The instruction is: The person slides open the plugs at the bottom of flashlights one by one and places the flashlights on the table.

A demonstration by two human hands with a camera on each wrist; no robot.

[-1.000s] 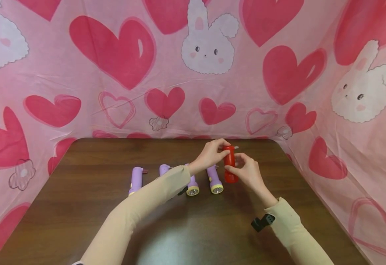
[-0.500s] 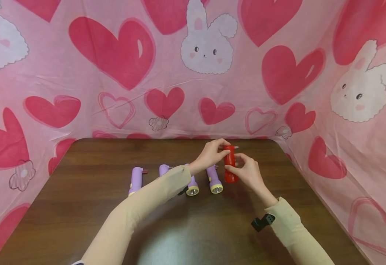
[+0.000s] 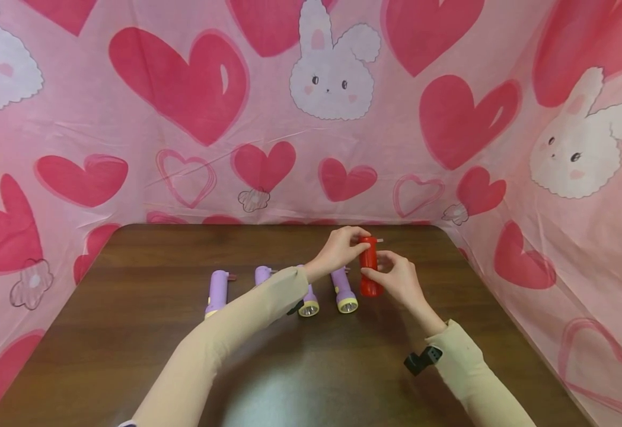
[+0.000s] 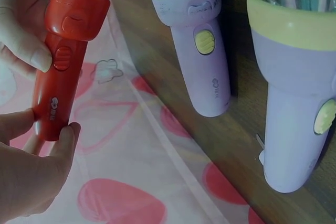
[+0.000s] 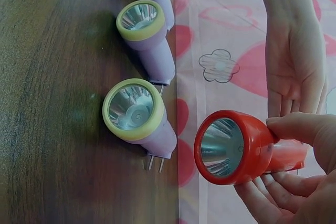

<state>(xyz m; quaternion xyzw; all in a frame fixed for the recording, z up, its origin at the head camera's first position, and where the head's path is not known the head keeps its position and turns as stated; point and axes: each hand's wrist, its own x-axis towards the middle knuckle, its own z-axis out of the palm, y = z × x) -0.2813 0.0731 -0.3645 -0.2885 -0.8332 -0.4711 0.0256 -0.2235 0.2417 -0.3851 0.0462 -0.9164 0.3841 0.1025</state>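
Observation:
Above the right side of the table, a red flashlight [image 3: 368,264] is held with its lens end low and its tail up. My left hand [image 3: 338,250] pinches the tail end between thumb and fingers. My right hand [image 3: 400,281] grips the body nearer the head. A small pale plug part sticks out by the tail, to the right. In the left wrist view the red flashlight [image 4: 59,85] shows a red switch on its side, with the right thumb beside it. Its reflector faces the right wrist camera, unlit.
Several purple flashlights with yellow rims lie in a row on the brown table [image 3: 311,373], the nearest purple flashlight [image 3: 345,292] just left of the red one. The left forearm partly covers the others. Metal prongs show on some. A pink heart-patterned cloth [image 3: 198,118] stands behind.
Both hands keep the same hold on the red flashlight. The whole head view has shifted very slightly; nothing else visibly moves.

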